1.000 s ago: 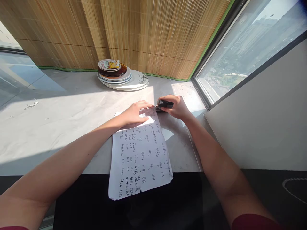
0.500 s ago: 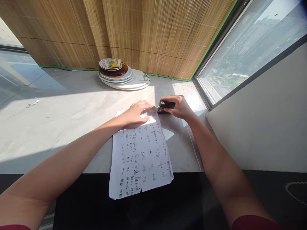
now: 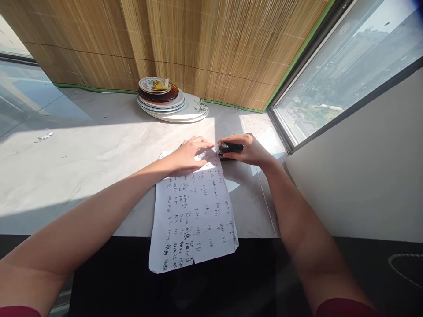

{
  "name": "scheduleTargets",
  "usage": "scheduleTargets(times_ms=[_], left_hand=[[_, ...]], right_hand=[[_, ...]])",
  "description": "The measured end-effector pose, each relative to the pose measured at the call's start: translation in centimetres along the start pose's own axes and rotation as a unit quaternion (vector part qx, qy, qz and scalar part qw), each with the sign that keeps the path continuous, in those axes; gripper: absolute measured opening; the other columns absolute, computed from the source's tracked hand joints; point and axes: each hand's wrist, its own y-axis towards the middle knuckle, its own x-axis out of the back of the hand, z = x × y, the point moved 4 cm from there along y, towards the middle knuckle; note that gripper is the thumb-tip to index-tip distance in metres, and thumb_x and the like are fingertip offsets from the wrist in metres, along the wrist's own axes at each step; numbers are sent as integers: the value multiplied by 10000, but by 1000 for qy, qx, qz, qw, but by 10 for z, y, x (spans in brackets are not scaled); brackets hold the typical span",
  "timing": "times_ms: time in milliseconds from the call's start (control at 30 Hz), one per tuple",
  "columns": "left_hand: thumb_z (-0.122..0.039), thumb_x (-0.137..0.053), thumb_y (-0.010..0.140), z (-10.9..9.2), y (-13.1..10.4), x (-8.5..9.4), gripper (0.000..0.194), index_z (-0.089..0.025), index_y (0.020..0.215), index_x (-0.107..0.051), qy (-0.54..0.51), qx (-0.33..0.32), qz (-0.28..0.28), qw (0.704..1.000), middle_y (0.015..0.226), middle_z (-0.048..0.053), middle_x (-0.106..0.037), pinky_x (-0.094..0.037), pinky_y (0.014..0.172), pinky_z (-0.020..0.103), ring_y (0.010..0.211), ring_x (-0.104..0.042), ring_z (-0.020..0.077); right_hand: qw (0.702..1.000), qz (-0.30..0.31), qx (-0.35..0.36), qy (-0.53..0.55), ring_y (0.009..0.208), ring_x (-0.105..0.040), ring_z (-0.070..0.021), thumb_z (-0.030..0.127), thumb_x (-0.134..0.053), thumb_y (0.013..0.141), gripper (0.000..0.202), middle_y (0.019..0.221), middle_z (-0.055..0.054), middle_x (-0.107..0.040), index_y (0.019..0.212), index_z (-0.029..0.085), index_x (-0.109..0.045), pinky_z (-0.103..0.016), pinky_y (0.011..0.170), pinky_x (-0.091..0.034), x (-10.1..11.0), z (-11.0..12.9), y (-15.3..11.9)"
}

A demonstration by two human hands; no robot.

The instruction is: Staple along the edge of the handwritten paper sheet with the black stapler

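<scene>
Handwritten paper sheets (image 3: 194, 211) lie on the pale ledge, their lower end hanging past its front edge. My left hand (image 3: 190, 154) rests on the upper part of the sheets, thumb and fingers curved apart, holding them near the top right corner. A black stapler (image 3: 231, 149) is gripped in my right hand (image 3: 253, 149), thumb below and fingers over the top. Its front end meets the right edge of the paper near the top corner. Whether the jaws are pressed together on the sheets is hard to make out.
A stack of plates (image 3: 161, 103) with a small yellow packet (image 3: 160, 85) on top stands at the back, against a bamboo blind (image 3: 198, 48). White scraps (image 3: 44, 137) lie at the left. A window (image 3: 317, 88) and a white wall panel (image 3: 363, 167) border the right side.
My right hand and the stapler have shifted slightly right and down, and the stapler looks more level. My left hand and the paper stay nearly in place; the view has tilted a little.
</scene>
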Motion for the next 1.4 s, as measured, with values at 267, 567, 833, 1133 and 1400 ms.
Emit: scheduleTargets(times_ms=[267, 567, 833, 1133, 1400], left_hand=[[-275, -704, 832, -1, 2, 1, 562, -297, 1393, -677, 21, -4, -3, 1000, 1419, 94, -668, -437, 1212, 574, 1386, -572, 337], [-281, -693, 862, -3, 1, 0, 399, -313, 1260, -685, 37, -30, -5, 999, 1355, 62, -687, -432, 1189, 545, 1335, -590, 310], [-264, -680, 873, -5, 1, 0, 327, -315, 1195, -711, 47, -14, 5, 999, 1364, 53, -678, -419, 1185, 548, 1341, -582, 310], [-220, -686, 854, -4, 1, -1, 331, -306, 1172, -714, 51, -16, -5, 999, 1360, 61, -671, -427, 1171, 553, 1312, -605, 315], [-237, -678, 862, -2, 0, -3, 320, -289, 1176, -708, 63, -15, -6, 998, 1357, 68, -674, -430, 1163, 549, 1304, -609, 303]], right_hand=[[1000, -7, 10, -9, 939, -673, -227, 403, -728, 967, 303, 993, -43, -749, 1229, 280, -819, -407, 894, -549, -1, 4, 2], [998, 5, 38, -42, 880, -621, -217, 380, -685, 1005, 270, 979, -55, -710, 1220, 269, -804, -384, 838, -501, -8, 6, 3], [997, 21, 36, -65, 861, -601, -223, 367, -683, 1001, 256, 961, -58, -692, 1207, 281, -807, -380, 797, -503, -10, 4, 3], [996, 25, 34, -75, 866, -591, -235, 356, -672, 1003, 240, 928, -61, -659, 1185, 293, -816, -406, 813, -512, -15, 6, 4], [995, 31, 15, -94, 901, -593, -244, 356, -677, 1000, 237, 941, -68, -654, 1182, 299, -819, -414, 831, -520, -17, 6, 4]])
